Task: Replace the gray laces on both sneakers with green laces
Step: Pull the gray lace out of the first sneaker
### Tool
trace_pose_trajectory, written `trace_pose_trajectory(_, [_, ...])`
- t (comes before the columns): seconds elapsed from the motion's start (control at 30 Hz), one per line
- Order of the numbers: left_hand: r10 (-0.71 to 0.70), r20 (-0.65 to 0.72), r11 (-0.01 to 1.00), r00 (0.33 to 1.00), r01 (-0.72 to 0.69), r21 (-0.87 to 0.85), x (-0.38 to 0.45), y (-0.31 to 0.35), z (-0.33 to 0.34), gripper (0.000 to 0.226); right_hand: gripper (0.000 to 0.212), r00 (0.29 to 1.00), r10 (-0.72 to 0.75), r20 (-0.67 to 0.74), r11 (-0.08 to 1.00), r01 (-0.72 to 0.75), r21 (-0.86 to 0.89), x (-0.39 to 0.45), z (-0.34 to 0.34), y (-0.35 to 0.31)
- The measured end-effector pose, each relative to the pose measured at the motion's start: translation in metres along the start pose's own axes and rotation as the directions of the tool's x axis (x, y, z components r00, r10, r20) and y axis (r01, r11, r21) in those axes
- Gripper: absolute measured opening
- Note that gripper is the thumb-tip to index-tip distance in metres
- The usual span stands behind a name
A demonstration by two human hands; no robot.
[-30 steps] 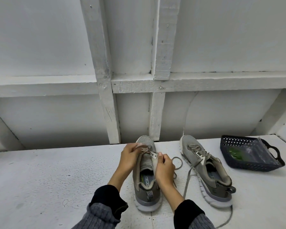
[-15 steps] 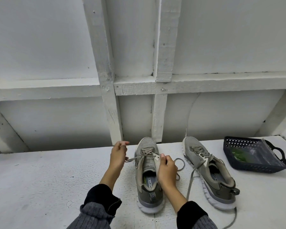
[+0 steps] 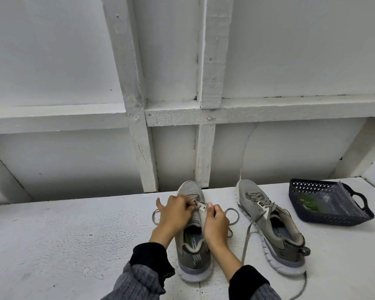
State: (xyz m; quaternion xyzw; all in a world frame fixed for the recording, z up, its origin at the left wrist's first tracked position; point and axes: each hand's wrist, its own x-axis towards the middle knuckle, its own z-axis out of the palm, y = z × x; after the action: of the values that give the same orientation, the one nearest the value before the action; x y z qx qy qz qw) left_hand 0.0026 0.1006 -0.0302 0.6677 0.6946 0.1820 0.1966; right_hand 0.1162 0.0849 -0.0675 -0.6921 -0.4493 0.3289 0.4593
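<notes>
Nearest me, 2 gray ribbed sleeves lead up to the hands over the left sneaker (image 3: 193,252), which sits heel toward me on the white desk (image 3: 52,234). My left hand (image 3: 175,213) has its fingers curled in at the top eyelets, pinching the gray lace (image 3: 233,215) there; my right hand (image 3: 215,221) pinches the tongue tab and steadies it. Slack lace loops lie on the desk at either side of the shoe. Just beside it, the right sneaker (image 3: 268,226) is laced up but untied, its ends trailing toward me. Farther right sits the dark basket (image 3: 333,219) holding a clear bag with the green laces (image 3: 307,203) – untouched, I judge. The risk here: a hard tug could snag the lace in an eyelet and drag the light shoe – the right hand must hold firm.
</notes>
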Motion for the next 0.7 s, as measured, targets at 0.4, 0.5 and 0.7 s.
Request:
trace_pose_trajectory(0.4, [-0.382, 0.063, -0.107, 0.922, 0.024, -0.994, -0.001, -0.009, -0.015, 0.032, 0.034, 0.999, -0.026, 0.022, 1.000, 0.025, 0.015, -0.002, -0.002, -0.001])
trace_pose_trajectory(0.5, [-0.488, 0.071, -0.256, 0.870, -0.064, -0.965, -0.003, -0.021, -0.020, 0.031, 0.036, 0.999, -0.022, 0.028, 1.000, 0.022, -0.001, -0.002, -0.003, -0.002])
trace_pose_trajectory(0.7, [-0.493, -0.219, 0.566, 0.842, 0.119, -0.816, -0.007, -0.054, -0.010, 0.015, 0.036, 0.999, -0.025, 0.026, 1.000, 0.025, 0.002, -0.005, -0.006, -0.005])
